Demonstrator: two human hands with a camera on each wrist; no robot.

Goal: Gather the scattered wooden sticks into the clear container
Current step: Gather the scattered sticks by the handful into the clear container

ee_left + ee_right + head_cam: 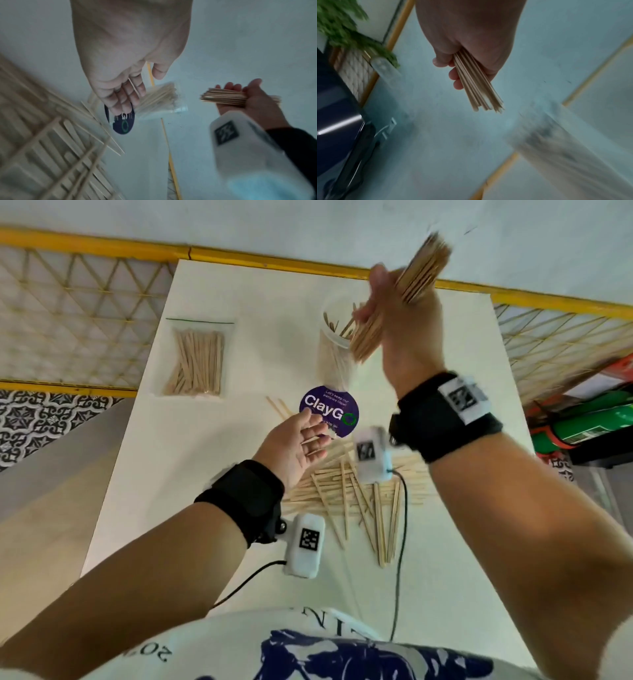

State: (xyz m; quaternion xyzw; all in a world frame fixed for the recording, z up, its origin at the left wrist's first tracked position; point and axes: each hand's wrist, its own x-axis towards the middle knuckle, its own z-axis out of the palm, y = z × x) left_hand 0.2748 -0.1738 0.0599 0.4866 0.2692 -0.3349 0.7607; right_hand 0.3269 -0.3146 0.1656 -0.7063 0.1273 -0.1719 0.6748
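My right hand (380, 289) grips a thick bundle of wooden sticks (404, 292), raised and tilted over the mouth of the clear container (334, 354), which stands upright with several sticks inside. The right wrist view shows the same bundle (476, 86) fanning out below my curled fingers (453, 71). My left hand (308, 433) hovers palm up over the table with relaxed fingers. One thin stick (133, 85) lies loose across those fingers (126, 94). A pile of loose sticks (346, 484) lies scattered below both wrists.
A sealed clear bag of sticks (195, 361) lies at the back left of the white table (205, 440). A round purple sticker (329, 410) sits in front of the container. Two camera cables trail over the table's near edge. Green items stand off the table's right side.
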